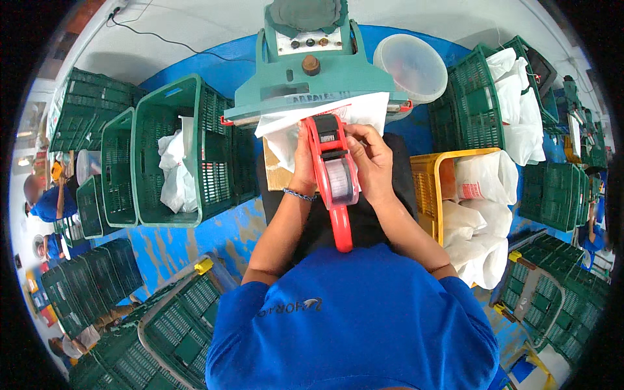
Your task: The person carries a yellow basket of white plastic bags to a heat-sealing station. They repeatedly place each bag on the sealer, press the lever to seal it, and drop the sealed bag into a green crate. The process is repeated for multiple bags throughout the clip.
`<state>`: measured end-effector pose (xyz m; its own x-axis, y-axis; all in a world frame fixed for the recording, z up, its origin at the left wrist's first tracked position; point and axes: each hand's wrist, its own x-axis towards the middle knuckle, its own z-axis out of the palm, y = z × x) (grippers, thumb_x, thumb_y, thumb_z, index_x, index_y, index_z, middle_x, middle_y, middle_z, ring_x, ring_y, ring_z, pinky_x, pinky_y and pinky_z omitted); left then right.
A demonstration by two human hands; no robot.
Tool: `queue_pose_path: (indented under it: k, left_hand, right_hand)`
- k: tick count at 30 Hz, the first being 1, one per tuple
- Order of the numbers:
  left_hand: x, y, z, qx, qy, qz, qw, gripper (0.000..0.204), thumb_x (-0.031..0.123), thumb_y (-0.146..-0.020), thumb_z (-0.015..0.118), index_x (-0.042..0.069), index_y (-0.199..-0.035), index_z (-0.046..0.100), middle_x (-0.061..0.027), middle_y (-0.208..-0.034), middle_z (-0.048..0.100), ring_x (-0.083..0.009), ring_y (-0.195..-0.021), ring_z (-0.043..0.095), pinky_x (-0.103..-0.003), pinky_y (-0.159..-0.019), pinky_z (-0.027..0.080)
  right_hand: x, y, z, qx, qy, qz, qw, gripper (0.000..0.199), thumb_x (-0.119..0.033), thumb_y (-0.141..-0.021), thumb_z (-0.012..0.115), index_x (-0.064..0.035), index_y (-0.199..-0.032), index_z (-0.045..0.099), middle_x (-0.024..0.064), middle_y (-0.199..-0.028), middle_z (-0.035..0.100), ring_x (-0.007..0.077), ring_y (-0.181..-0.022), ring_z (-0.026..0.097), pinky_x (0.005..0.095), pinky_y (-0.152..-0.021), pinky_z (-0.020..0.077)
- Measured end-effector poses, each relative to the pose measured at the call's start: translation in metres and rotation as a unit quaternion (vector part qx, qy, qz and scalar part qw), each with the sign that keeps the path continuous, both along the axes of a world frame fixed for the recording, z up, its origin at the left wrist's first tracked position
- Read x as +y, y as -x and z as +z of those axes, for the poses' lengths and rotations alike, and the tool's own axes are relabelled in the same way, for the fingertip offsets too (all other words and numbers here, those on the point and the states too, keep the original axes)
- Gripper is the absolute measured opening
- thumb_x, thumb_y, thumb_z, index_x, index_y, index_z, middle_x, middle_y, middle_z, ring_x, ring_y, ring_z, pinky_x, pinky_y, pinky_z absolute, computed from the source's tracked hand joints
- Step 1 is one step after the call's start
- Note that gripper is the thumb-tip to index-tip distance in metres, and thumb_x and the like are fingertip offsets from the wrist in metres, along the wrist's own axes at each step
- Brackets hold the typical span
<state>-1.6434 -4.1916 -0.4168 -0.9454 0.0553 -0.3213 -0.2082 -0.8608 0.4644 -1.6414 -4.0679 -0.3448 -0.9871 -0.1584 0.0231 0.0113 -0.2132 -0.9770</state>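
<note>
A red label gun (339, 179) with a clear-covered roll stands out in front of my chest, its curved red handle pointing down toward me. My left hand (304, 159) grips its left side, fingers closed along the body. My right hand (372, 159) closes on the gun's upper right side, thumb and bent fingers near the black part; the fingertips are partly hidden. Just beyond the gun, a white plastic bag (370, 112) with red print lies at the front edge of the green sealing machine (315, 81). Part of the bag is covered by my hands and the gun.
Green crates stand at left, one open crate (198, 218) holding white bags (177, 172). At right, a yellow crate (424, 188) overflows with white bags (484, 221). A round translucent tub (411, 68) sits beside the machine. Other people (49, 205) are at far left.
</note>
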Motion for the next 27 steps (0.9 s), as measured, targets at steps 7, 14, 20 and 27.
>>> queue_pose_path:
  k: [7, 14, 20, 27]
  left_hand:
    - [-0.002, 0.002, -0.010, 0.015, -0.016, -0.006, 1.000, 0.069, 0.064, -0.091, 0.030, 0.005, -0.119, 0.052, -0.0115, -0.105, 0.062, -0.0214, -0.091, 0.063, -0.036, -0.081, 0.054]
    - [-0.005, -0.001, -0.025, 0.004, -0.028, -0.029, 0.999, 0.072, 0.067, -0.089, 0.029, 0.005, -0.119, 0.051, -0.0107, -0.105, 0.062, -0.0198, -0.091, 0.063, -0.034, -0.078, 0.055]
    - [-0.007, 0.000, -0.023, -0.012, -0.021, -0.025, 0.999, 0.076, 0.070, -0.088, 0.028, 0.005, -0.119, 0.052, -0.0112, -0.106, 0.062, -0.0203, -0.093, 0.062, -0.033, -0.078, 0.053]
    - [-0.004, -0.003, -0.021, -0.035, -0.060, -0.034, 0.997, 0.076, 0.071, -0.087, 0.028, 0.006, -0.119, 0.051, -0.0122, -0.109, 0.061, -0.0212, -0.095, 0.062, -0.034, -0.079, 0.053]
  right_hand:
    - [-0.009, 0.004, -0.008, 0.111, -0.086, -0.019, 0.990, 0.019, -0.014, -0.095, 0.049, -0.0007, -0.107, 0.057, 0.0094, -0.113, 0.056, 0.0161, -0.103, 0.053, 0.0279, -0.090, 0.0412]
    - [-0.018, 0.004, -0.011, 0.087, -0.025, -0.041, 0.995, 0.027, -0.024, -0.098, 0.043, 0.0011, -0.102, 0.052, 0.0148, -0.115, 0.057, 0.0178, -0.096, 0.057, 0.0286, -0.079, 0.0479]
    - [-0.017, 0.003, -0.007, 0.094, -0.084, -0.043, 0.991, 0.033, -0.030, -0.099, 0.041, 0.0015, -0.103, 0.049, 0.0144, -0.113, 0.058, 0.0178, -0.097, 0.057, 0.0301, -0.084, 0.0476]
    - [-0.021, 0.003, -0.009, 0.089, -0.041, -0.074, 0.992, 0.025, -0.022, -0.100, 0.040, 0.0001, -0.101, 0.050, 0.0121, -0.106, 0.060, 0.0167, -0.093, 0.058, 0.0272, -0.076, 0.0481]
